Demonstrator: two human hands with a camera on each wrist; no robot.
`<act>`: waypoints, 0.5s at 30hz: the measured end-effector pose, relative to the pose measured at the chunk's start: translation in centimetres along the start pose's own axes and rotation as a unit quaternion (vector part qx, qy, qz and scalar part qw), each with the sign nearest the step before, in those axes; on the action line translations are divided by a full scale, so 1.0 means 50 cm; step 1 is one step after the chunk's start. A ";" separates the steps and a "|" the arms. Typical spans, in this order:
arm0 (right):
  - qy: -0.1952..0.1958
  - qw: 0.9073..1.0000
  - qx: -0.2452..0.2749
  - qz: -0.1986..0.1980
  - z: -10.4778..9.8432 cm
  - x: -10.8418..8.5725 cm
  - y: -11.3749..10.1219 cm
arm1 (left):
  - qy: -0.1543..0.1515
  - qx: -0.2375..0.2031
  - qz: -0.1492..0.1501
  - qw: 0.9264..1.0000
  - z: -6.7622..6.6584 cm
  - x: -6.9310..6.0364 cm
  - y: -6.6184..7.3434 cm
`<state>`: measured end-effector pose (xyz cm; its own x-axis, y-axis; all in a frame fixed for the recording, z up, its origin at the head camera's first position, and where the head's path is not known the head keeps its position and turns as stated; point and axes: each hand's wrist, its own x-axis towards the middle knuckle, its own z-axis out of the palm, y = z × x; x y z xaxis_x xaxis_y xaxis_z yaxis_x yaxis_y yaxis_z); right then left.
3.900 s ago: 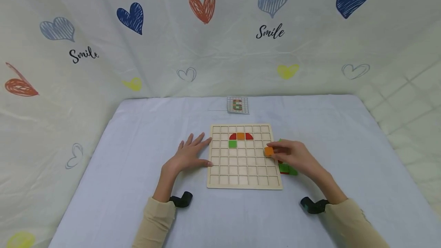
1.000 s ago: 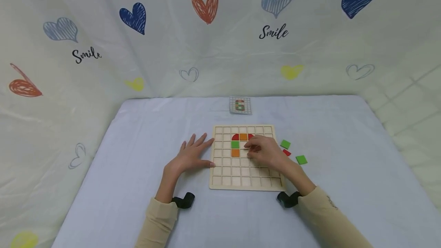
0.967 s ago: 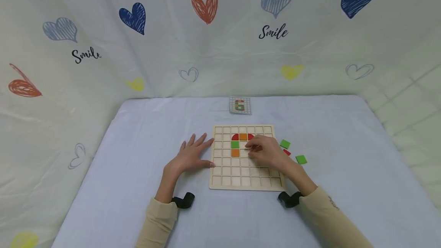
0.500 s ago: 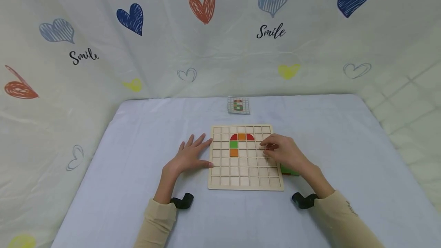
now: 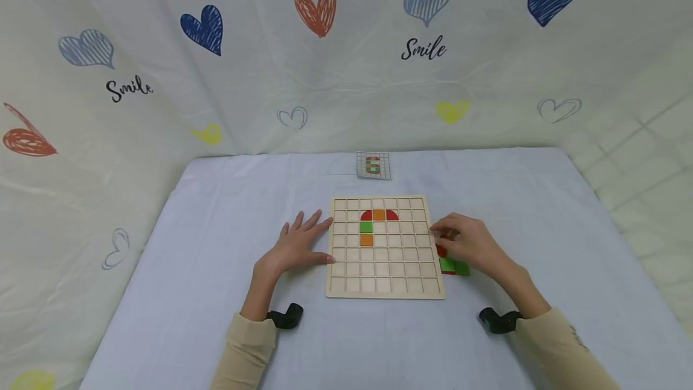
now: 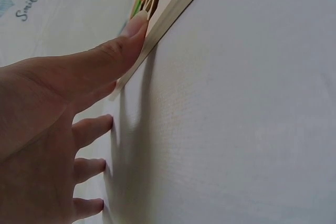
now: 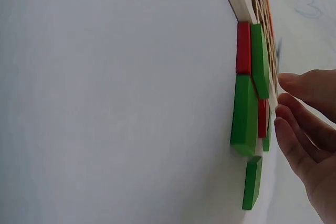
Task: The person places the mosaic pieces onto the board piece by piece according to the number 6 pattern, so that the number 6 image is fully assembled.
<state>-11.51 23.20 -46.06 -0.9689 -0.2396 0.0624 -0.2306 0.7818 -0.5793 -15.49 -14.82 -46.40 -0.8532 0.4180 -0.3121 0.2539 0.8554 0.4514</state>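
Head view: my left hand (image 5: 295, 245) is spread against the board (image 5: 382, 269); my right hand (image 5: 472, 242), loosely curved, pinches nothing visible. Tiles (image 7: 244, 116) appear light, rigid: grip opposite edges.

white backdrop (image 5: 357, 71) behind | printed hearts (image 5: 322, 14) | "Smile" lettering (image 5: 424, 48), twice | white tablecloth (image 5: 379, 342)

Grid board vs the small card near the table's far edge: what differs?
Size: the grid board is larger than the card.
Fill: the board holds five tiles; the card shows a fuller, 6-like figure.
Contact: the left hand touches the board; no hand touches the card.
Shared: both show a grid with red and green shapes.
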 end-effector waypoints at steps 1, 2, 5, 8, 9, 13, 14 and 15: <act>0.000 1.000 0.000 0.000 -0.002 -0.001 0.002 | 0.000 -0.001 0.000 1.000 0.000 0.000 0.000; 0.001 1.000 0.000 0.003 -0.004 -0.003 0.004 | 0.001 -0.001 0.000 1.000 0.000 0.000 0.000; 0.002 1.000 0.000 0.009 -0.009 -0.005 0.009 | 0.000 0.000 0.001 1.000 0.000 -0.002 0.000; 0.003 1.000 -0.008 0.012 -0.016 -0.006 0.013 | 0.000 0.001 0.004 1.000 -0.003 -0.004 0.001; 0.003 1.000 -0.011 0.011 -0.018 -0.005 0.014 | 0.000 0.000 0.007 1.000 -0.004 -0.005 0.001; 0.006 1.000 -0.021 0.009 -0.022 -0.003 0.020 | 0.001 -0.007 0.017 1.000 -0.010 -0.010 0.005; 0.007 1.000 -0.023 0.009 -0.023 -0.002 0.021 | 0.002 -0.008 0.019 1.000 -0.011 -0.011 0.006; 0.010 1.000 -0.025 0.009 -0.023 -0.002 0.023 | 0.003 -0.009 0.020 1.000 -0.011 -0.012 0.006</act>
<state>-11.80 24.79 -45.79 -0.9742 -0.2148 0.0690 -0.2176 0.8134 -0.5395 -15.17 -14.98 -45.61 -0.8451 0.4497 -0.2891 0.2795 0.8326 0.4782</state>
